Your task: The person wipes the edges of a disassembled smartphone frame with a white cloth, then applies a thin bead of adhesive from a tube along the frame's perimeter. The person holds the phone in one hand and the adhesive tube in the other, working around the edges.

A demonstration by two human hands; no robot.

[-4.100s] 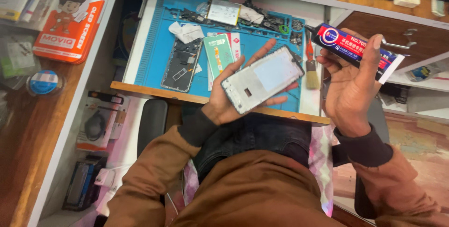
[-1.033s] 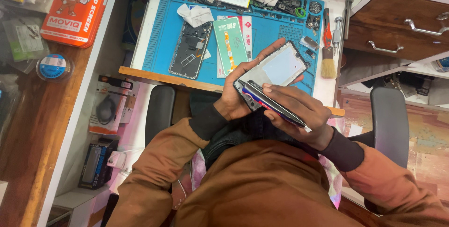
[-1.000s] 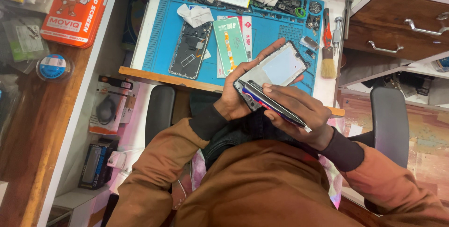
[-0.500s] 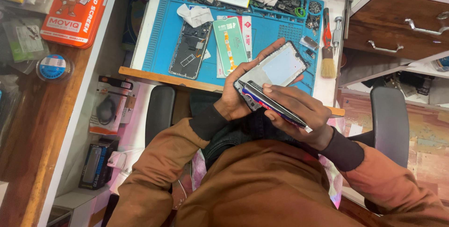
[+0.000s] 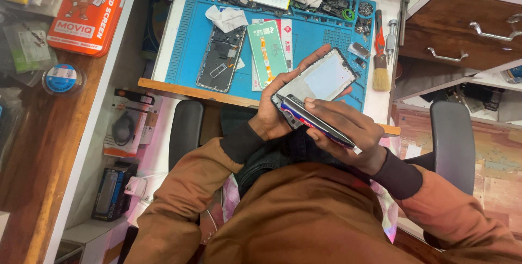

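Blue mat (image 5: 310,35) behind — two hands: left hand (image 5: 274,114) phone frame (image 5: 321,79), right hand (image 5: 348,133) glue tube (image 5: 318,125).

Left hand (image 5: 274,114) cradles a phone frame (image 5: 321,79), pale inner side up, above the blue work mat (image 5: 315,35). Right hand (image 5: 348,133) presses a glue tube (image 5: 315,123), tip at the frame's lower edge. Brush (image 5: 380,71) lies beside the mat.
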